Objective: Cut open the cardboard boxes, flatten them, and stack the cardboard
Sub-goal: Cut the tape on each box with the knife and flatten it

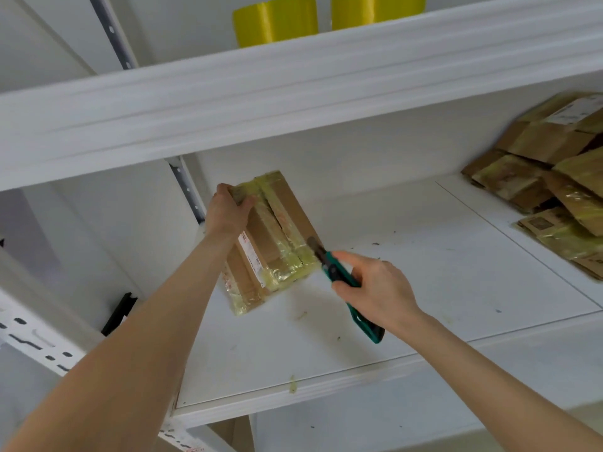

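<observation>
Plainly the cutting step is in hand. At centre-left of the frame the left hand (228, 208) grips the far end of a taped cardboard box (277, 236) on the white shelf (440, 272). Just right of it, the right hand (378, 288) clasps a green utility knife (341, 278), its blade at the box's right edge. Next, I judge, the blade must follow the tape seam. Flattened cardboard (554, 190) is stacked at far right.

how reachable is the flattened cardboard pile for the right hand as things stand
Probably yes for the path: only bare shelf lies between the right hand and the cardboard pile. But the hand grips a green knife, blade at the taped box the left hand holds, so it could not grasp freely.
</observation>
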Available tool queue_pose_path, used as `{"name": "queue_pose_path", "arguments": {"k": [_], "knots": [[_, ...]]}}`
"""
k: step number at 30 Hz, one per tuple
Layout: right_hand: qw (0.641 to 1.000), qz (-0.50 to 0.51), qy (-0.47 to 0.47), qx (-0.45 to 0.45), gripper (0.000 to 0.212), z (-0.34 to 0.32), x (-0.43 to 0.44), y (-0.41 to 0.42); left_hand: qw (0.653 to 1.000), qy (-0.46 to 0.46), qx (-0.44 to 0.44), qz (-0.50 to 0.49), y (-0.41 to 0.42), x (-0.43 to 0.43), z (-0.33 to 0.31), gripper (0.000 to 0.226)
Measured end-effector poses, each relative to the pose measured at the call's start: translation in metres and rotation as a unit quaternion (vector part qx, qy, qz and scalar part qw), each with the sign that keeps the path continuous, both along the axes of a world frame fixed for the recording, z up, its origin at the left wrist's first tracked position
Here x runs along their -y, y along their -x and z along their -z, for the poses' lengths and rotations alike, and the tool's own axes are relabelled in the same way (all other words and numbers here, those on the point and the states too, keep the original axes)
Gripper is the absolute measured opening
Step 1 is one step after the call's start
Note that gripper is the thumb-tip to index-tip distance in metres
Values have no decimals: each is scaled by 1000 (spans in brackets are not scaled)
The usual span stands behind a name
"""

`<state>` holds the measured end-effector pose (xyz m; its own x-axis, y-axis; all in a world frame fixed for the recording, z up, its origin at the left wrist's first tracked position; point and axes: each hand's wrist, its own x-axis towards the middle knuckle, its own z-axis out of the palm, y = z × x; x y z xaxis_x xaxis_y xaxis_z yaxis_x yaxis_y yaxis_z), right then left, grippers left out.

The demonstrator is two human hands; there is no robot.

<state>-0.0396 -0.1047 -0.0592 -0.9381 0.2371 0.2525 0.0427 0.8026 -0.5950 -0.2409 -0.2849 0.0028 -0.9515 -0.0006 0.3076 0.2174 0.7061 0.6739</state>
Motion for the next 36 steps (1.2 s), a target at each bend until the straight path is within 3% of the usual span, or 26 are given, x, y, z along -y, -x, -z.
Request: {"name": "queue_pose_path", "arguments": {"k": [2, 4, 7, 9, 13, 17, 21, 23, 26, 28, 33, 36], "knots": [[967, 62, 244, -34, 35, 3, -8, 6, 1000, -6, 3, -11, 1, 4, 2, 52], [881, 79, 467, -13, 20, 7, -7, 14, 1000, -3, -7, -8, -1, 4, 3, 51], [773, 43, 629, 73, 12, 18, 11, 23, 999, 5, -31, 14, -12, -3, 2, 45], [735, 27, 672, 83, 15, 22, 23, 31, 998, 16, -60, 13, -23, -7, 1, 40], [762, 73, 643, 5, 12, 3, 15, 54, 993, -28, -102, -53, -39, 6, -8, 37], [830, 72, 549, -72, 18, -30, 1, 76, 991, -69, -71, -94, -53, 30, -1, 41], [913, 54, 396, -82, 16, -30, 13, 89, 997, -34, 8, -64, -65, 48, 26, 56], [932, 44, 354, -72, 17, -20, 23, 92, 998, 14, 44, -54, -68, 55, 34, 69], [938, 28, 342, -55, 18, -8, 35, 93, 983, 183, -15, -30, -70, 56, 34, 99], [934, 19, 355, -39, 20, -2, 40, 93, 957, 276, -64, 56, -63, 47, 26, 116], [927, -16, 375, -7, 23, 5, 48, 92, 887, 429, 39, 164, -33, 18, 11, 135], [891, 8, 453, 2, 19, 8, 43, 93, 862, 468, 78, 178, -24, 13, 18, 130]]}}
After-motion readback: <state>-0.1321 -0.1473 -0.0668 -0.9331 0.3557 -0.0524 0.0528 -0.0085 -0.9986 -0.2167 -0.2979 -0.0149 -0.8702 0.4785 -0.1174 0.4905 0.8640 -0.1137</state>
